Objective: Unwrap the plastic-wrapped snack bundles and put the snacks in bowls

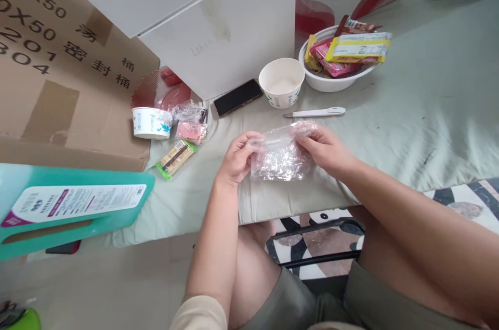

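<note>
Between my hands, over the front of the cloth-covered table, is a clear crinkled plastic bag [281, 161]. My left hand [238, 157] pinches its left upper corner, and my right hand [322, 147] grips the right upper part. The bag's top edge is bunched and shiny; whether anything lies inside I cannot tell. Just beyond the bag lies a white-handled knife [315, 113]. Behind the knife stands a white paper bowl [281, 83] with a blue leaf print, and a black phone [238, 97] lies left of it.
A white basin [331, 83] holds several wrapped snacks [358, 48]. At left are another paper bowl [151, 123], a green-wrapped bar [176, 159], a pink packet [191, 132] and a teal jug [117, 205]. A cardboard box [23, 111] and white box [237, 34] stand behind.
</note>
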`<control>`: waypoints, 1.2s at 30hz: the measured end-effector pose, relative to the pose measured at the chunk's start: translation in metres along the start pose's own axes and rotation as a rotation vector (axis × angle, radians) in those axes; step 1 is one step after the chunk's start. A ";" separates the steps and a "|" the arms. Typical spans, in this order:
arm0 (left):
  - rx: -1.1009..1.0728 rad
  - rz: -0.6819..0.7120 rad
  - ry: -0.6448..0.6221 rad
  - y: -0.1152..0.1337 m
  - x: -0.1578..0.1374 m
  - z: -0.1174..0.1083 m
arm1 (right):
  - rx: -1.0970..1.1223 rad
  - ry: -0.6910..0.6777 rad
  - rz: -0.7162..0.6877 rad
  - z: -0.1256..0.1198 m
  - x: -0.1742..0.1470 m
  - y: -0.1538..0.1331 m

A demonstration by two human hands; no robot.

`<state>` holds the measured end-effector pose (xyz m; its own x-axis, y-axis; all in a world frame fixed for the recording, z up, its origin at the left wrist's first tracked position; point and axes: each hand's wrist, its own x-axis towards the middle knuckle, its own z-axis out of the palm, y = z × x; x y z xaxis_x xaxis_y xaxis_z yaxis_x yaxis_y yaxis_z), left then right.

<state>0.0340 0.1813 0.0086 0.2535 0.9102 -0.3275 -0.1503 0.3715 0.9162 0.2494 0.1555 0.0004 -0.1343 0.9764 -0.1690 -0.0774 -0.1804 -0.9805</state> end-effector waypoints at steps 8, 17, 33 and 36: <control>0.058 0.049 0.037 -0.003 0.003 -0.004 | 0.057 -0.045 0.032 -0.008 -0.005 -0.005; 0.242 0.063 -0.089 -0.002 0.000 -0.002 | -0.025 0.066 -0.056 -0.013 -0.001 -0.002; 0.082 -0.093 -0.141 -0.016 0.002 0.022 | 0.054 -0.214 0.008 0.008 -0.001 0.008; 0.064 -0.025 -0.101 -0.019 0.004 0.020 | 0.073 -0.212 -0.004 0.006 -0.001 0.009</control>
<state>0.0572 0.1746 -0.0057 0.3522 0.8763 -0.3288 -0.0816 0.3787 0.9219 0.2427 0.1519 -0.0081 -0.3376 0.9318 -0.1331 -0.1489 -0.1924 -0.9699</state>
